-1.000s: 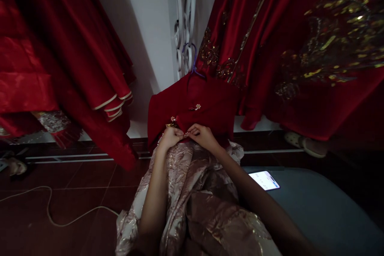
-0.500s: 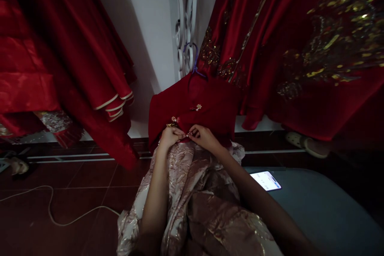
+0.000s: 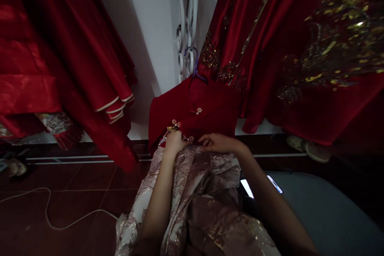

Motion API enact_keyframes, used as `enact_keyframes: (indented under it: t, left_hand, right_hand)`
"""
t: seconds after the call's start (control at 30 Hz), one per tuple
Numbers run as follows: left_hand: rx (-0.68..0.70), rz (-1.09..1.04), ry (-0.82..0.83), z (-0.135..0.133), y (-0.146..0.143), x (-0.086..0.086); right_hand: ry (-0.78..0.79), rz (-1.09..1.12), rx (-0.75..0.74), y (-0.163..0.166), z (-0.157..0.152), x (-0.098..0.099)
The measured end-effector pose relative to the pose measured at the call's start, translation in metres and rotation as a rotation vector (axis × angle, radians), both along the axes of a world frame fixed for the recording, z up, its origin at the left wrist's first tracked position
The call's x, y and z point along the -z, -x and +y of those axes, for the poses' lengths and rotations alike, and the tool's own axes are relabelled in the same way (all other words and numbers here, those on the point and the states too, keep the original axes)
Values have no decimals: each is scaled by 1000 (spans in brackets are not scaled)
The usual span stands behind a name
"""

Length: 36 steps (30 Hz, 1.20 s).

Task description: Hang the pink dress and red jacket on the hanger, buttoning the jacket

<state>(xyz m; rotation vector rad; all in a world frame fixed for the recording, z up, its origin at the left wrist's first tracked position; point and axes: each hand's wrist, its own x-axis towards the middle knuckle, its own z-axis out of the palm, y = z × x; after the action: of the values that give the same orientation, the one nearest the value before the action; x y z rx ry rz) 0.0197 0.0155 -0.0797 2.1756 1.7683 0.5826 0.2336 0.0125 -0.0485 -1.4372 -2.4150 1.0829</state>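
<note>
A dark red jacket (image 3: 210,108) hangs on a purple hanger (image 3: 194,62) against the white wall, its front set with pearl and gold frog buttons (image 3: 197,111). My left hand (image 3: 175,141) is closed on the jacket's front edge just below a button with a gold tassel (image 3: 171,129). My right hand (image 3: 217,142) lies to the right along the jacket's lower hem, fingers pointing left and curled on the cloth. Below both hands a pale pink and gold brocade skirt (image 3: 198,200) spreads over my lap.
Red satin garments (image 3: 69,60) hang at the left; a red robe with gold embroidery (image 3: 315,48) hangs at the right. A lit phone (image 3: 249,187) lies on a grey seat (image 3: 324,212), partly behind my right forearm. A white cable (image 3: 48,218) runs over the dark tiled floor.
My right hand has slid right and lower, away from the button where both hands were pinched together. My right forearm now covers part of the phone. The left hand stays put.
</note>
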Motion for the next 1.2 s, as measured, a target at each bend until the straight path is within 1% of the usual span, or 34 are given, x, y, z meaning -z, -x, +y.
enact_keyframes:
  t: [0.1,0.37,0.6,0.73,0.9,1.0,1.2]
  left_hand:
    - [-48,63,-18,0,-5,2]
    - [-38,64,0,3,-1,6]
    - [-33,63,25,0,1,1]
    - [7,49,6,-1,4,-2]
    - [96,12,9,0,7,-2]
    - [132,-10,-13,1,8,-1]
    - [182,-24,-47,3,10,1]
  right_hand:
    - [-32,56,-3,3,3,2]
    - [-43,65,44,1,5,3]
    - [-125,115,33,13,11,23]
    - [-187,183,59,22,16,37]
    - [-238,254,176,30,21,49]
    - [-246,283,227,34,21,51]
    - [-249,308,243,36,19,49]
